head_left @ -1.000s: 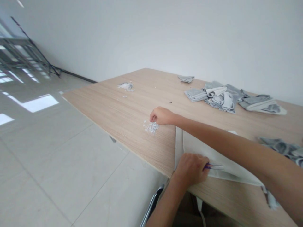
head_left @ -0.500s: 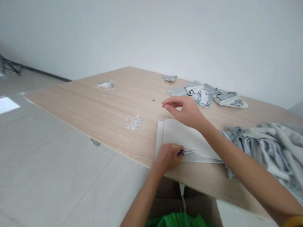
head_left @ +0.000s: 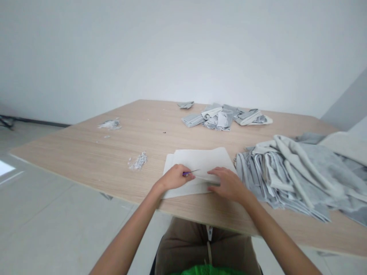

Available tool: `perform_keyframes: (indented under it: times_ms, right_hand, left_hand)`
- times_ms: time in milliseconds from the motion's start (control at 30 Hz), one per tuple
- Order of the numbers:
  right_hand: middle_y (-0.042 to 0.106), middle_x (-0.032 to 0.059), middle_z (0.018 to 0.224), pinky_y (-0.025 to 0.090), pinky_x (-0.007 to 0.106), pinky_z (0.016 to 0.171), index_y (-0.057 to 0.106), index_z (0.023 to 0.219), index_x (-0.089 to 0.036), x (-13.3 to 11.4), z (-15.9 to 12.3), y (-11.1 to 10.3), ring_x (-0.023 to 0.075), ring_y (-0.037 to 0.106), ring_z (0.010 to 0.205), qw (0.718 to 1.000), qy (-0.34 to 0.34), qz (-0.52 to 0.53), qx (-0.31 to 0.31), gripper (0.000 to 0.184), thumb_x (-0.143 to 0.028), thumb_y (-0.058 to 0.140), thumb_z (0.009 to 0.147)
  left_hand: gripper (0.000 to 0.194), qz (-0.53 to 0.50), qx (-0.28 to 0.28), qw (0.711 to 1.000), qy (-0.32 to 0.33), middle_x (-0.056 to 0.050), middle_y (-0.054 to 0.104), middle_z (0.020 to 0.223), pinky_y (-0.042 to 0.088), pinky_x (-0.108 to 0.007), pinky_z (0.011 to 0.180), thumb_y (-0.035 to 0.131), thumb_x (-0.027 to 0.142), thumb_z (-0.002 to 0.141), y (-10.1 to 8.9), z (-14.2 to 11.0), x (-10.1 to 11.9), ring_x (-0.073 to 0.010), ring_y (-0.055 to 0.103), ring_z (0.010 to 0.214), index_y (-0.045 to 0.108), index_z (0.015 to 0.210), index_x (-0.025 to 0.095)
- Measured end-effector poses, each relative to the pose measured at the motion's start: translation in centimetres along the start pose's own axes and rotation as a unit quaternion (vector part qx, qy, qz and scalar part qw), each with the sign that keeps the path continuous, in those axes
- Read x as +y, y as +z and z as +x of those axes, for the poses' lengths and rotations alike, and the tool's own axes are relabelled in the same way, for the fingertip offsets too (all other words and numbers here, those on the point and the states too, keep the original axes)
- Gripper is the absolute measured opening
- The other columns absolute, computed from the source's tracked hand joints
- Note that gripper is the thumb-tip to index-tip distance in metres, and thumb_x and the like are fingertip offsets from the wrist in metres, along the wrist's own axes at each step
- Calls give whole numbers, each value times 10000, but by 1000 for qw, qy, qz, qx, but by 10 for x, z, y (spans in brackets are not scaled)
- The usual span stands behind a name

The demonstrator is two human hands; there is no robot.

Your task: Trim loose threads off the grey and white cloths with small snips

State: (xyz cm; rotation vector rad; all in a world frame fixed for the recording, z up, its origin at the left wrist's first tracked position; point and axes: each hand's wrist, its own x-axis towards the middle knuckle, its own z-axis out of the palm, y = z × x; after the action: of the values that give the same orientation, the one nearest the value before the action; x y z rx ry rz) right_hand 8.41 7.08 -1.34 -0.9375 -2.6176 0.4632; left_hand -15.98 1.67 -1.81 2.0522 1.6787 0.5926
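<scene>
My left hand (head_left: 176, 177) is closed around small purple-handled thread snips (head_left: 187, 173), whose thin metal blades point right over the cloth. Under both hands a pale off-white folded cloth (head_left: 197, 156) lies flat near the table's front edge. At its right front side is my right hand (head_left: 229, 184), thumb and fingers apart, the fingertips at the loose edge of the upper layer. That layer looks slightly raised between the hands.
A big heap of grey and off-white cloths (head_left: 286, 172) lies on the table (head_left: 86, 152) to the right. Smaller folded cloths (head_left: 219, 116) sit toward the wall. Scraps (head_left: 139, 160) are piled on the left, with another scrap pile (head_left: 111, 124) farther back.
My right hand has come down from above the cloth to its front right edge. My left hand has lifted and shifted with the snips. The view has turned right.
</scene>
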Motion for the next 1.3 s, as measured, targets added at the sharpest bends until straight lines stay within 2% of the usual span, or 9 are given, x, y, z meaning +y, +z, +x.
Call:
perform_keyframes:
  times_ms: [100,267,367,467,667,967,1067,1167,1300]
  right_hand:
    - [728,107,1042,437,342,921,727,1047,-179,7,3,11,240,637,1027,999,14,-22,-19,248,-313,565,915]
    - [727,66,842,386,283,708,702,801,-189,19,9,19,194,625,789,999,34,18,21,362,-390,458,977]
    - [643,18,637,310,269,596,644,665,-175,29,12,22,152,543,617,995,57,81,26,414,-419,480,957]
    - [574,-10,571,276,259,559,632,647,-165,36,15,25,134,495,570,987,74,141,30,413,-430,497,935]
    - [614,-4,613,321,257,572,694,719,-158,36,12,26,156,544,606,983,53,172,32,418,-444,476,932]
    - [768,59,889,498,338,707,772,892,-206,35,7,26,249,687,789,979,36,199,34,317,-392,518,922]
    - [766,82,936,523,369,745,773,955,-214,35,4,27,256,692,818,982,14,189,26,289,-370,532,918]
    - [754,93,998,535,393,829,767,1003,-216,38,2,29,252,690,898,985,-15,173,14,250,-307,557,900]
    - [740,95,1069,522,419,941,765,1015,-214,40,0,31,247,680,1005,986,-36,162,9,242,-220,569,873]
  left_hand:
    - [413,-13,12,1000,-21,37,444,531,238,-233,519,571,476,856,-3,-2,1,-113,381,540,671,627,146]
    - [397,-100,71,989,-81,49,395,565,241,-232,530,685,526,780,-14,-24,-13,-115,344,561,756,887,151]
    - [437,-187,129,967,-114,64,329,576,221,-232,520,758,516,713,-19,-43,-32,-102,290,554,736,911,126]
    - [483,-233,188,944,-139,83,263,590,209,-228,513,777,515,687,-18,-58,-49,-90,252,544,709,957,119]
    - [502,-302,227,913,-154,76,271,621,246,-226,512,766,478,716,-9,-60,-56,-91,277,559,687,1073,135]
    - [499,-248,238,925,-161,89,265,560,277,-233,522,737,510,739,1,-58,-58,-92,290,531,720,1050,119]
    - [465,-235,236,928,-165,68,388,545,308,-237,527,711,506,769,1,-61,-57,-103,355,535,737,1050,135]
    - [428,-257,258,918,-157,-9,629,715,403,-254,608,663,501,817,-1,-61,-54,-142,513,655,753,1020,135]
    - [478,-271,306,894,-184,-63,719,830,464,-281,675,626,513,842,-2,-59,-53,-201,606,782,743,1061,106]
